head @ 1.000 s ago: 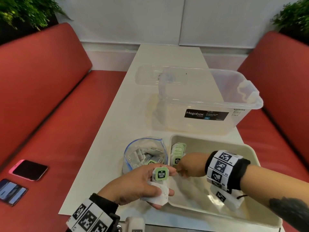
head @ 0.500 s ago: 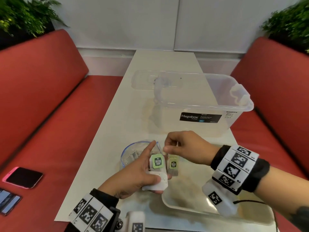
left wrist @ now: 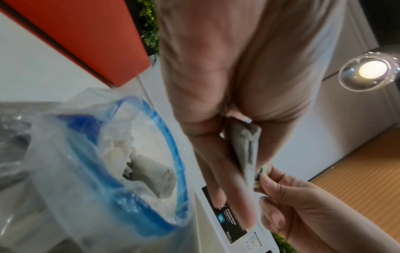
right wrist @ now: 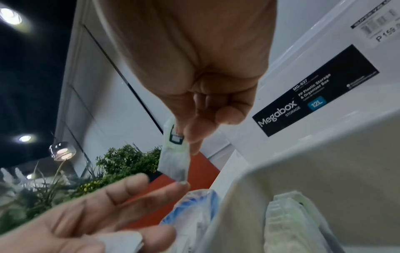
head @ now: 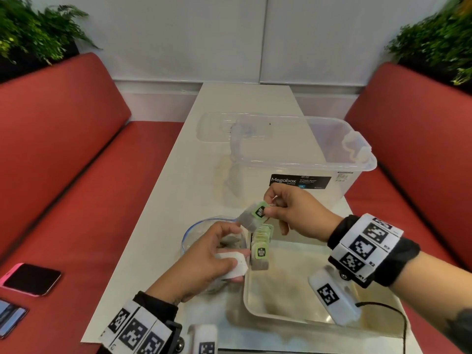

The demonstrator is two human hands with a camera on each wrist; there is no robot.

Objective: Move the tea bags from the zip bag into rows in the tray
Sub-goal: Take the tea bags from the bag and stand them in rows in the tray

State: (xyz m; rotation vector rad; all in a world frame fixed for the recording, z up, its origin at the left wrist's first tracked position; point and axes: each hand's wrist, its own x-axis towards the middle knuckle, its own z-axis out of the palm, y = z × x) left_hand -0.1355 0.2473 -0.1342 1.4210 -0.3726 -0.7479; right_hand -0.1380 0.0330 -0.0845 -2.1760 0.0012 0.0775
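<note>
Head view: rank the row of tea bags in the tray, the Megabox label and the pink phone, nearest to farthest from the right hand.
From the right hand:
1. Row of tea bags, just below it in the tray's far-left corner.
2. Megabox label, behind it on the clear box.
3. Pink phone, far left on the red seat.

This looks like a café or restaurant booth — two long red upholstered benches [head: 63, 154] face each other across a narrow white desk [head: 178, 190] that runs to a pale panelled wall [head: 229, 34]. Leafy green plants [head: 33, 34] sit behind the bench backs on the far left and far right. The wrist views show recessed ceiling spots and a glass pendant lamp [left wrist: 368, 70] — dining-room lighting.
</note>
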